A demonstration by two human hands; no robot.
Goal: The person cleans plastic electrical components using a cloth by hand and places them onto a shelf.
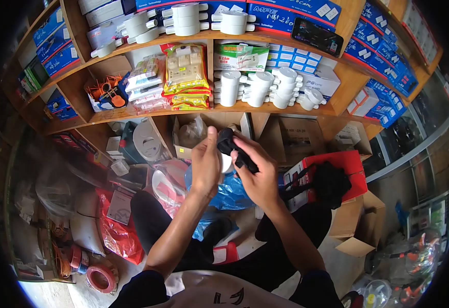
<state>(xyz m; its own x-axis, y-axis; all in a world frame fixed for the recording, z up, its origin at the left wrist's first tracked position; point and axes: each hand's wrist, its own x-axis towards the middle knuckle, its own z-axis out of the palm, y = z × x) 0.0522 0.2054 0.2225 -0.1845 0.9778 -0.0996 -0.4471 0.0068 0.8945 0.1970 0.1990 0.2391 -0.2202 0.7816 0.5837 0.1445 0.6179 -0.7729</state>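
My left hand (205, 165) is closed around a white rounded piece (226, 164), mostly hidden behind the fingers, so its kind cannot be made out. In my right hand (259, 174) is a bunched black cloth (226, 141), pinched between thumb and fingers and held against the upper side of the white piece. Both hands are raised in front of the shelves, over my lap. Beneath them lies a blue plastic bag (229, 191).
Wooden shelves (183, 114) hold white round junction boxes (260, 88), packaged sockets (186, 69), blue boxes and a phone (317, 37). On the right stand a red box (355, 174) with a black bundle (330, 184) and an open carton (360, 226). A red bag (119, 238) lies left.
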